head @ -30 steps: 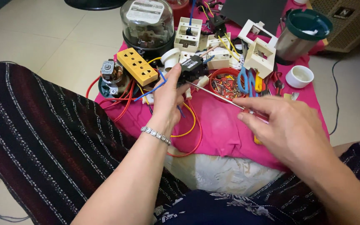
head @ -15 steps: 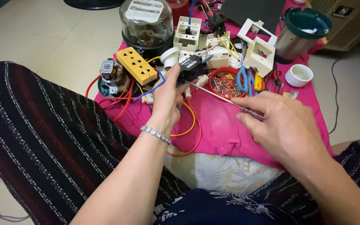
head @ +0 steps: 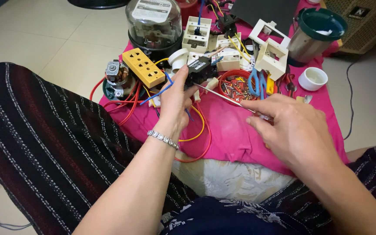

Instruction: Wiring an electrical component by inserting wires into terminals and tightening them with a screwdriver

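Two hands busy: your left hand (head: pixel 175 98) pinches the light, rigid black switch (head: pixel 199 72); your right hand (head: pixel 292 130) pinches the thin, slippery screwdriver (head: pixel 223 95).

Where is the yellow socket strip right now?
Head view, upper left: the yellow socket strip lies on the pink cloth, below the glass-domed meter, just left of the left hand.
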